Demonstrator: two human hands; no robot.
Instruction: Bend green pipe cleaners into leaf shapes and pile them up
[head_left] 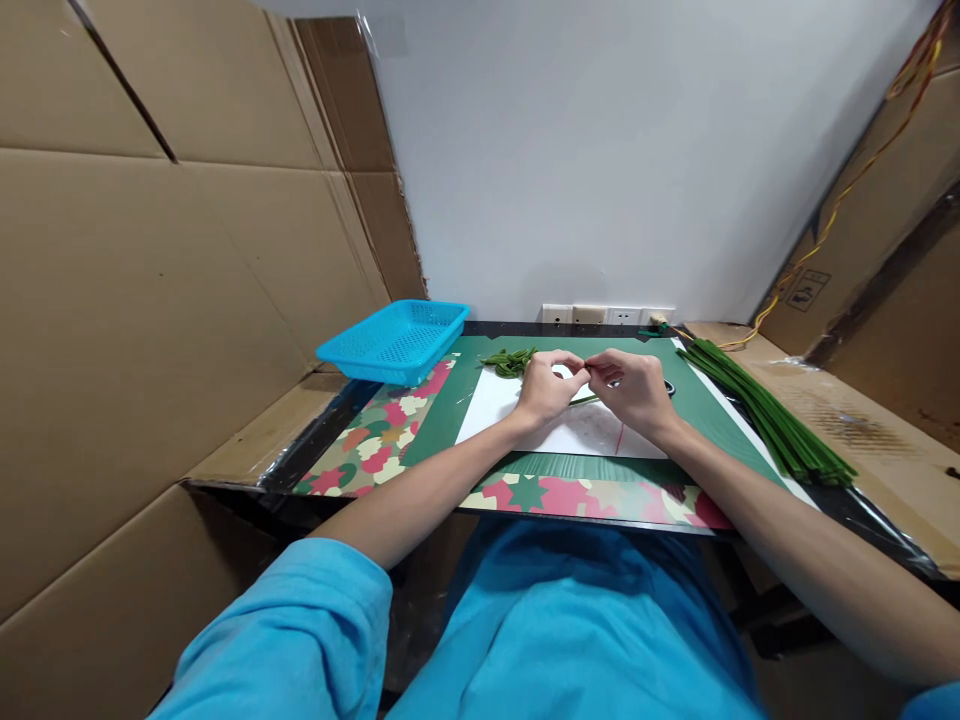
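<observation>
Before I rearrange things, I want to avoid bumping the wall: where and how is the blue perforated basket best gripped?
I'd pinch the near rim of the blue perforated basket, coming from the person's side: it sits open side up with that edge facing them, while cardboard stands left and the white wall behind.
</observation>
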